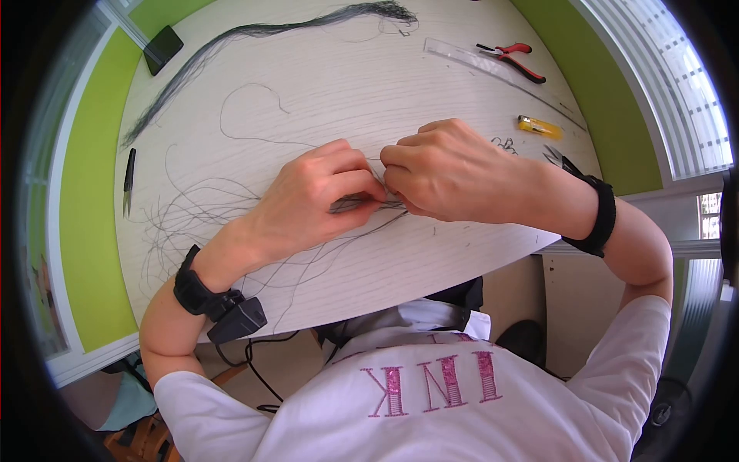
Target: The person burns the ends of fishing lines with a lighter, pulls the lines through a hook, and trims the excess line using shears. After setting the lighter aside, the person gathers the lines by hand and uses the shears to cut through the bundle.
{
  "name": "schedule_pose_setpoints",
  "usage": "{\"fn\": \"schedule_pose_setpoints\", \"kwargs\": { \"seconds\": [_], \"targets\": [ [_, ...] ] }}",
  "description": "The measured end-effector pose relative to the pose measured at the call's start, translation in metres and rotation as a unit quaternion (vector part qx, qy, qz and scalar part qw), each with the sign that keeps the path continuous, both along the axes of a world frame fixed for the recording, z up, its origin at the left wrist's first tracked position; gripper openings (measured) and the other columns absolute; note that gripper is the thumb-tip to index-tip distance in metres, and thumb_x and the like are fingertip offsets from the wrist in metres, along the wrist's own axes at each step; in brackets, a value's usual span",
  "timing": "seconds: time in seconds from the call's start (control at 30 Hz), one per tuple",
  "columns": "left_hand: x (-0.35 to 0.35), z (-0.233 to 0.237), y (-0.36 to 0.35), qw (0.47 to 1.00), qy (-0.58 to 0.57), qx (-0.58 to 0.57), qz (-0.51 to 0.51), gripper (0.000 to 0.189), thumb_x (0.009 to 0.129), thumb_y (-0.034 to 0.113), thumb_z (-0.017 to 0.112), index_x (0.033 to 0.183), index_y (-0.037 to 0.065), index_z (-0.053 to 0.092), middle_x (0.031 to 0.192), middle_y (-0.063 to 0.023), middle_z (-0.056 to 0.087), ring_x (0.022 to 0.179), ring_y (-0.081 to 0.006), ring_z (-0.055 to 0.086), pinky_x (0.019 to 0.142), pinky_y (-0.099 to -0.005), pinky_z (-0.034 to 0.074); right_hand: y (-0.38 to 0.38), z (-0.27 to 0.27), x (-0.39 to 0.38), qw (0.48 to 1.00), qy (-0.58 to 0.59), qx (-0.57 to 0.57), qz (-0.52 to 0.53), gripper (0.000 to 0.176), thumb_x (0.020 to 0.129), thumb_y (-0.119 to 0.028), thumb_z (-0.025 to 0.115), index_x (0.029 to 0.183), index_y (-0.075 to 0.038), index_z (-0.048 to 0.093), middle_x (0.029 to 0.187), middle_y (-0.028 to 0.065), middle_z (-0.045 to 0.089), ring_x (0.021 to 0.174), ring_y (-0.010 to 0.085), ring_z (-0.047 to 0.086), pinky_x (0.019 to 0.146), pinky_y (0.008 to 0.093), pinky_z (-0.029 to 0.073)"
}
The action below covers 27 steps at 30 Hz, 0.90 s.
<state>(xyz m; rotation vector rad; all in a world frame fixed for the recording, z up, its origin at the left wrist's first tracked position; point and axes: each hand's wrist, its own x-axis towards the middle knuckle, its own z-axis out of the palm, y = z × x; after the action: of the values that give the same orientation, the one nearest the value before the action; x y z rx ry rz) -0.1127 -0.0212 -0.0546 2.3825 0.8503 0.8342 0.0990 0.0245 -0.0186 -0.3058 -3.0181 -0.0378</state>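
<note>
Thin dark threads (208, 202) fan out over the pale table from between my two hands, mostly toward the left. My left hand (323, 189) pinches the gathered strands, its thumb and index finger meeting near their right end. Close against it, my right hand (443, 173) is closed with its fingertips on the same threads. One loose strand curls away above my left hand. The exact point where the fingers grip is partly hidden by the fingers.
A long bundle of dark thread (254, 29) lies across the back left. At the right are a clear ruler (493, 68), red-handled pliers (517, 60), a yellow lighter (539, 127) and scissors (566, 160). Small black scissors (129, 181) and a black object (163, 50) sit left.
</note>
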Motion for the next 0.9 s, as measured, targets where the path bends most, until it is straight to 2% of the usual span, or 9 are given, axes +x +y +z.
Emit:
{"fn": "schedule_pose_setpoints", "kwargs": {
  "seconds": [0.13,0.37,0.57,0.73,0.9],
  "targets": [
    [-0.001,0.0,-0.001,1.0,0.002,-0.004,0.002,0.015,0.069,-0.002,0.074,0.082,0.003,0.068,0.084,-0.0061,0.061,0.08,-0.0217,0.057,0.065,-0.0313,0.05,0.0,0.004,0.001,0.999,-0.001,-0.049,-0.018,0.005,0.072,-0.006,0.063,0.069,-0.002,0.064,0.071,0.0071,0.061,0.067,0.0228,0.065,0.052,0.0343,0.05],
    [0.0,-0.001,0.0,1.0,0.003,-0.004,0.002,0.015,0.069,-0.001,0.074,0.082,0.003,0.067,0.084,-0.006,0.061,0.08,-0.021,0.057,0.065,-0.0307,0.051,-0.002,0.005,0.0,0.998,-0.005,-0.066,-0.022,0.003,0.071,-0.005,0.064,0.069,-0.002,0.064,0.074,0.0073,0.061,0.068,0.0229,0.065,0.052,0.034,0.05],
    [0.0,0.0,0.0,1.0,-0.009,0.008,-0.001,0.015,0.069,-0.002,0.074,0.081,0.003,0.067,0.084,-0.006,0.061,0.077,-0.0212,0.056,0.063,-0.0317,0.049,0.0,0.002,0.001,1.0,-0.007,0.007,-0.015,0.008,0.07,-0.005,0.066,0.066,-0.002,0.061,0.071,0.0073,0.06,0.065,0.0227,0.064,0.052,0.0333,0.049],
    [0.001,0.003,-0.001,1.0,0.007,0.001,0.012,0.014,0.069,-0.002,0.074,0.08,0.003,0.066,0.081,-0.0056,0.06,0.076,-0.0201,0.056,0.063,-0.0304,0.048,0.01,0.03,0.033,0.997,-0.003,-0.011,-0.072,0.01,0.067,-0.003,0.067,0.063,-0.001,0.058,0.065,0.0072,0.055,0.059,0.0234,0.06,0.051,0.0342,0.047],
    [0.003,0.003,-0.002,1.0,0.002,-0.009,0.02,0.011,0.071,-0.001,0.072,0.079,0.004,0.066,0.079,-0.0044,0.06,0.076,-0.0192,0.056,0.062,-0.03,0.048,0.02,0.039,0.077,0.986,-0.031,-0.04,-0.161,0.01,0.07,-0.002,0.067,0.065,-0.003,0.058,0.067,0.0052,0.059,0.062,0.0228,0.059,0.057,0.0342,0.047]
  ]
}}
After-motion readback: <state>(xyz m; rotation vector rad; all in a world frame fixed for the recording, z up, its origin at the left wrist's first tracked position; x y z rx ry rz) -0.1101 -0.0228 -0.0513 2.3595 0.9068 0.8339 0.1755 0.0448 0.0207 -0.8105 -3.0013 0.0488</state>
